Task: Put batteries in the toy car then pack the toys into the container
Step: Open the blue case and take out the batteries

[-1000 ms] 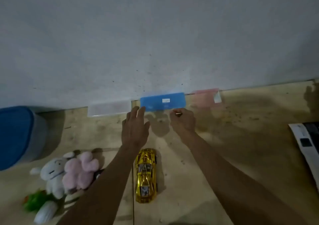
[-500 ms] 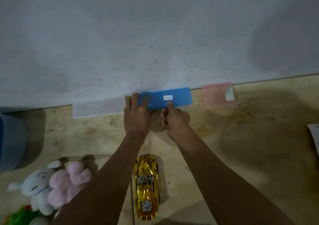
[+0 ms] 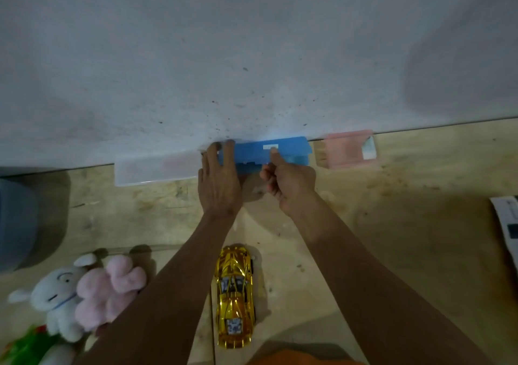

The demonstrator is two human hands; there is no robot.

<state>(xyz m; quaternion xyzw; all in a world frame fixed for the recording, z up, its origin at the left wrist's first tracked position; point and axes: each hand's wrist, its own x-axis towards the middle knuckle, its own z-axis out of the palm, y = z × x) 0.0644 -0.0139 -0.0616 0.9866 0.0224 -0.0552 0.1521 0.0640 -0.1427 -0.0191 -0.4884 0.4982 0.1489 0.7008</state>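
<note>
**Both hands at the blue case, car not yet touched**

You faced a pale wall (image 3: 252,42) that filled the upper half of the view, with the wooden floor (image 3: 392,224) running out below it. At the far left edge stood a blue-lidded container (image 3: 16,224), which I took to be the one the toys should go into. Against the foot of the wall lay three flat plastic cases in a row: a clear case (image 3: 157,170) on the left, a blue case (image 3: 283,151) in the middle, and a pink case (image 3: 346,149) on the right.

Your left hand (image 3: 220,179) lay flat with straight fingers, its fingertips pressing on the left end of the blue case. Your right hand (image 3: 290,182) was curled, thumb up on the case's front edge near its white label; it seemed to pinch or pry at that edge, though I could not tell whether it had a real grasp.

The gold toy car (image 3: 235,300) sat on the floor between your forearms, upright and well apart from both hands. The white plush (image 3: 60,294) and pink plush (image 3: 109,292) lay touching each other at lower left, with a green toy (image 3: 28,348) below them.

I judged you were opening the blue case, probably for batteries, though none were visible. If the lid gave suddenly, the case could have jumped or tipped and spilled its contents across the floor, because only fingertips pinned one end. Pulling your arms back carelessly could also have knocked the car.
</note>
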